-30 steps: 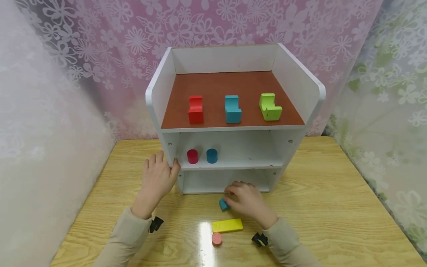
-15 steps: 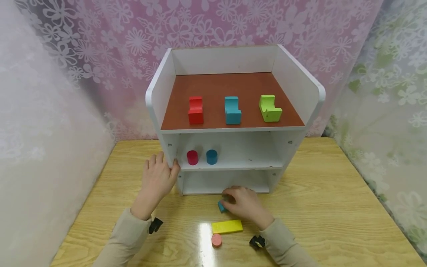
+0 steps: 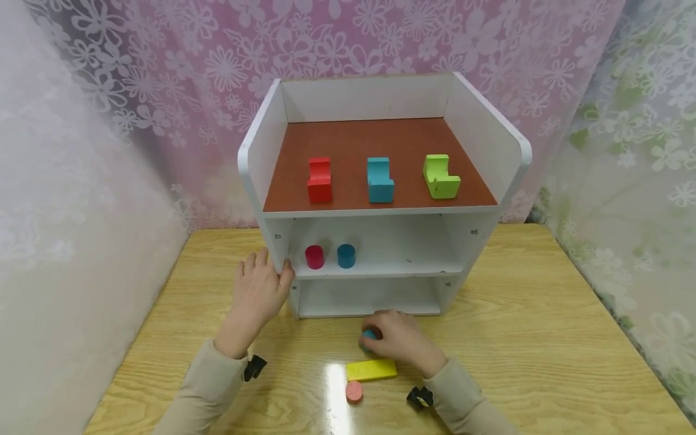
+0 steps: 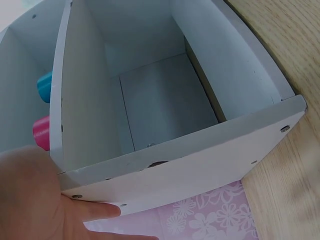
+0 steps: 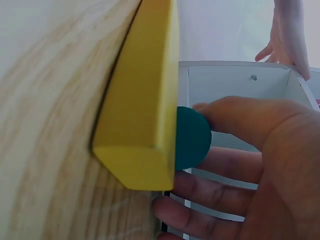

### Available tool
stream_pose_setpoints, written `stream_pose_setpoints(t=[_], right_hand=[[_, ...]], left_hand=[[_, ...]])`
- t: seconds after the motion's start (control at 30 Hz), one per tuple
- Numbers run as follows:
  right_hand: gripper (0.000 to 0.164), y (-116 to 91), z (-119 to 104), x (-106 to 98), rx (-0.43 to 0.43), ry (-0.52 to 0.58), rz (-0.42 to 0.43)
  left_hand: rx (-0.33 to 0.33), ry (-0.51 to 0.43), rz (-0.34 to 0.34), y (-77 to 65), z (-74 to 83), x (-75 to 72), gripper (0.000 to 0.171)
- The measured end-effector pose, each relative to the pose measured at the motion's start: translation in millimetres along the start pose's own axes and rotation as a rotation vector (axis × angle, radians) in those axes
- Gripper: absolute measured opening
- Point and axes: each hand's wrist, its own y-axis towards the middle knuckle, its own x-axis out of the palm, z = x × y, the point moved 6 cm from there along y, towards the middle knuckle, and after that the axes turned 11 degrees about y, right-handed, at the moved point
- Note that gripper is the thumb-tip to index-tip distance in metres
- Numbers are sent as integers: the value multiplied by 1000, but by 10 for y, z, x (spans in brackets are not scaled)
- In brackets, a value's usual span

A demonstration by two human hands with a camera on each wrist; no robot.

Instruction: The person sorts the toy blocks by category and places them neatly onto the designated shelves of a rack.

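Observation:
My left hand [image 3: 258, 293] holds the left side panel of a white shelf unit [image 3: 370, 276]. Its thumb lies at the panel's front edge, and its fingers reach along the outer face in the left wrist view. My right hand [image 3: 399, 339] pinches a teal cylinder block [image 5: 192, 137] between thumb and fingers, just above or on the table in front of the shelf; contact with the table cannot be told. Its round end shows beside a yellow rectangular block [image 3: 371, 370] in the right wrist view. Touching or nearly touching that block is a coral round block [image 3: 354, 392].
On the middle shelf stand a crimson cylinder [image 3: 314, 257] and a blue cylinder [image 3: 346, 256]. The brown top bears a red notched block [image 3: 320, 181], a blue notched block [image 3: 380, 181] and a green notched block [image 3: 441, 177]. Patterned curtains surround the wooden table [image 3: 544, 338].
My right hand has drawn slightly back toward the person, closing its fingers round the teal cylinder, which now shows less in the head view. The left hand has stayed on the shelf panel.

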Motion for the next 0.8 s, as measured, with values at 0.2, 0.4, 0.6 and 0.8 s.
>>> stream_pose_setpoints(t=[0.2,0.4,0.6,0.8], right_hand=[[10,-5,-20,-1,-17,8,-3],[8,-20,-35,-30,-22,9,3],[15,-31,-55,-72,-6,31,-8],[17,-30,-80,-109,-39,108,-24]], left_hand=[[3,-7,8,1,-4,5,45],[3,-10,10,-1,-12,19,48],[4,-11,21,0,-14,17,45],[5,-14,20,13,-13,17,42]])
